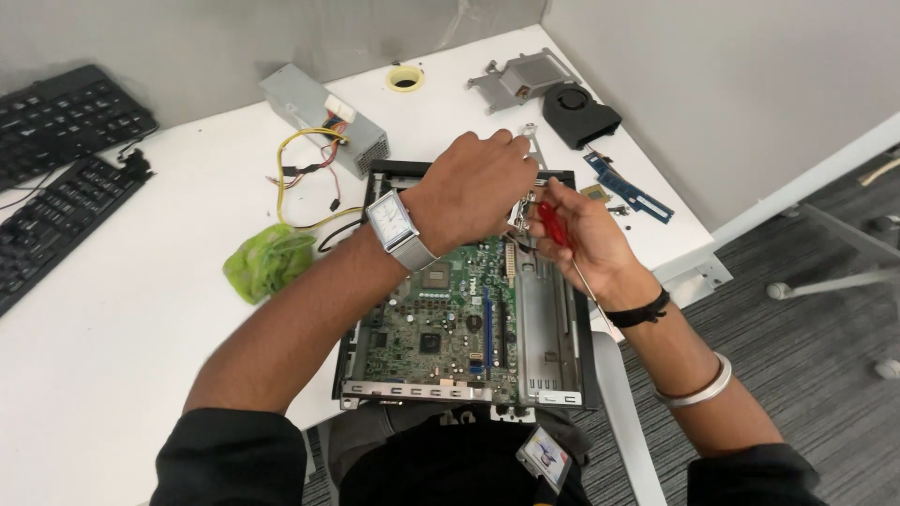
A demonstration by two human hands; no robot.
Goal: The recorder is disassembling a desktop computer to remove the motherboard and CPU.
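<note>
— Nearest you, what sits at the table's edge?
— Your open computer case, its green motherboard showing.
— Over its far end?
— Your right hand grips a red-handled screwdriver; your left hand curls on a metal bracket. Beyond the case lies the power supply.

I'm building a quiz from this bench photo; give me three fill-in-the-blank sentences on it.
1. The right hand holds a screwdriver with a ____ handle.
2. The left hand wears a ____ on its wrist.
3. The crumpled cloth beside the computer case is ____.

Missing: red; watch; green
</note>
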